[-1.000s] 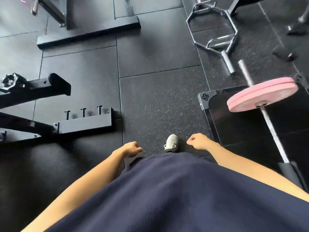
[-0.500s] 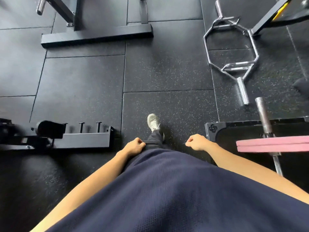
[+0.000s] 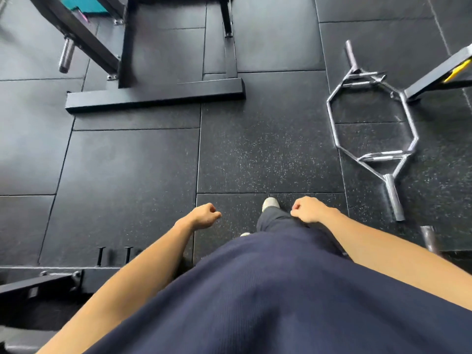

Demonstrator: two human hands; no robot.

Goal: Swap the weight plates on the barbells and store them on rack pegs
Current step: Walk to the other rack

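Both hands empty, walking. My left hand (image 3: 204,216) hangs w/ fingers loosely curled, holding nothing; right hand (image 3: 307,209) same, curled loose just above my trouser leg, shoe (image 3: 270,203) stepping fwd between them. No weight plate in view right now, so can't say where the next one sits. Near left edge of the floor (image 3: 127,175), low down: small upright pegs (image 3: 113,255) on a black base, partly hidden by my forearm. Near right edge, a blurred steel bar end (image 3: 429,240), prob. a barbell sleeve, no plate visible on it. Further out on the right, a chrome hex bar (image 3: 370,139) lies flat on the mats, bare. Far left, a black rack frame (image 3: 155,94) w/ a steel peg (image 3: 65,56) sticking out, nothing on it. My guess: plates are heavy, stiff, smooth-faced; grip w/ both hands at the rim, opposite sides, slide straight along sleeve or peg, keep toes clear.
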